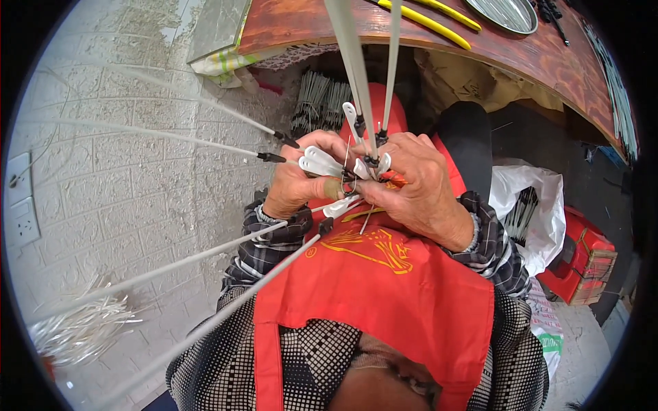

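Observation:
Over my lap, a frame of long pale rods (361, 75) with black end fittings spreads out from one centre toward the upper side and the left. White plastic tabs (320, 162) with small holes cluster at that centre. My left hand (301, 177), its thumb wrapped in tan tape, pinches the frame's centre beside the tabs. From the other side my right hand (426, 188) closes its thumb and fingers on the same centre. Thin metal wire (347, 156) pokes out between the two hands. A small orange piece (395, 179) shows at my right fingers; the joint itself is mostly covered.
Ahead stands a brown wooden table (528, 65), bearing yellow-handled pliers (432, 24) and a round metal tray (514, 31). Beneath it are bundled rods (312, 99). A white plastic bag (547, 185) and a red box (582, 255) stand right. White strips (86, 329) lie left by the wall.

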A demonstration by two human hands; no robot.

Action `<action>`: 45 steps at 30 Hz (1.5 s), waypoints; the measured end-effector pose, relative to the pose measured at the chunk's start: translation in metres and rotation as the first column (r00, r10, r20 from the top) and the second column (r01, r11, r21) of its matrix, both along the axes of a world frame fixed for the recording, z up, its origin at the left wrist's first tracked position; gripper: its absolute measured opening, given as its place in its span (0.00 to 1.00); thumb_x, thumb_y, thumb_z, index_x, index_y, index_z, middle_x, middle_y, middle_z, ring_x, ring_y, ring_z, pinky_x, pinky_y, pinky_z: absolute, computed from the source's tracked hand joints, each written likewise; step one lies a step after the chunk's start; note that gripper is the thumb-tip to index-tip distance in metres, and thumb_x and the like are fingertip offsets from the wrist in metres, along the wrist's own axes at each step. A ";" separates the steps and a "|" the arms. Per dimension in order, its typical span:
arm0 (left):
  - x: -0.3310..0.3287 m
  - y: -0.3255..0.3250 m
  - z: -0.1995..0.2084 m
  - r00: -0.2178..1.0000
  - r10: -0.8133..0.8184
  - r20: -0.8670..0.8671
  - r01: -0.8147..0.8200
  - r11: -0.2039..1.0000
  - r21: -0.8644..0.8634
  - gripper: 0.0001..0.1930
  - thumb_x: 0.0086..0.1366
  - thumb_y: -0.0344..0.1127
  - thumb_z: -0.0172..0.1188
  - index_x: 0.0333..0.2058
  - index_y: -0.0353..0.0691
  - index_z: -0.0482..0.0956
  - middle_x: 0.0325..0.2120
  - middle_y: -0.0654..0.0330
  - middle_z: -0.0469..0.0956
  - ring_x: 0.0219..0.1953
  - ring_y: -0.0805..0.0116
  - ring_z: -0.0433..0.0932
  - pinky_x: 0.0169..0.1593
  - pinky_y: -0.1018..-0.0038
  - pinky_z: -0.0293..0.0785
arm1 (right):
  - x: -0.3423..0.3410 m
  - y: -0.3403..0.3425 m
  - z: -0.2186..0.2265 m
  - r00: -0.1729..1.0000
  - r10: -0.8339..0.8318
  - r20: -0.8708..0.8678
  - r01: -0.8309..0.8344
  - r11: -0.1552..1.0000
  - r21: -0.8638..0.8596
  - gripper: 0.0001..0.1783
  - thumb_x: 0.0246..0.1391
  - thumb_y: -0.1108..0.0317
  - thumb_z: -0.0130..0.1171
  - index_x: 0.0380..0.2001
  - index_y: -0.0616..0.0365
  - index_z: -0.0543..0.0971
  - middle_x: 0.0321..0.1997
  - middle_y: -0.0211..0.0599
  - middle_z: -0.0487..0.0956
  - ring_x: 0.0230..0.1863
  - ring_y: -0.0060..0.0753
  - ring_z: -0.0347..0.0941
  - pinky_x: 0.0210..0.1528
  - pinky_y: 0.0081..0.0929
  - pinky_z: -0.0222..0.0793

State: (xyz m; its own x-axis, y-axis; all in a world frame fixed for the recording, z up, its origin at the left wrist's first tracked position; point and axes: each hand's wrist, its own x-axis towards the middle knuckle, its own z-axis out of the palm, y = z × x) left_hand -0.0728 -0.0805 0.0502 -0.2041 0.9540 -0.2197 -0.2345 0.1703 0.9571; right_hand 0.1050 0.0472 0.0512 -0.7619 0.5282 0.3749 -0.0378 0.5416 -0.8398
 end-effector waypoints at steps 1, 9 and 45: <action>0.001 0.000 0.000 1.000 0.009 0.011 -0.009 1.000 0.002 0.28 0.42 0.39 0.79 0.40 0.35 0.77 0.35 0.61 0.76 0.42 0.68 0.75 0.49 0.72 0.71 | -0.001 -0.001 0.000 1.000 -0.011 -0.015 0.011 1.000 -0.002 0.20 0.33 0.72 0.71 0.36 0.54 0.82 0.27 0.32 0.77 0.30 0.36 0.72 0.33 0.31 0.60; -0.001 0.001 0.006 0.995 -0.094 -0.025 0.095 0.995 0.035 0.33 0.38 0.42 0.81 0.41 0.30 0.76 0.38 0.52 0.80 0.40 0.64 0.79 0.46 0.68 0.75 | -0.002 -0.004 -0.003 0.995 -0.040 -0.089 0.041 0.999 0.011 0.16 0.32 0.73 0.71 0.30 0.54 0.80 0.26 0.32 0.76 0.28 0.37 0.72 0.31 0.32 0.59; 0.024 0.004 -0.012 0.979 0.175 -0.106 -0.141 0.951 0.274 0.14 0.47 0.31 0.73 0.32 0.30 0.81 0.29 0.57 0.77 0.32 0.69 0.74 0.38 0.74 0.69 | 0.003 0.000 -0.006 0.998 -0.012 0.069 0.019 0.995 -0.095 0.13 0.39 0.71 0.71 0.31 0.58 0.80 0.27 0.34 0.78 0.27 0.38 0.75 0.31 0.31 0.67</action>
State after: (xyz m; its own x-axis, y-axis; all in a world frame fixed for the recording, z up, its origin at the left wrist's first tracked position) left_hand -0.0487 -0.0767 0.0385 -0.3667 0.9274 0.0732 -0.1110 -0.1218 0.9863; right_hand 0.1078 0.0468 0.0450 -0.7754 0.5710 0.2696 0.0292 0.4589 -0.8880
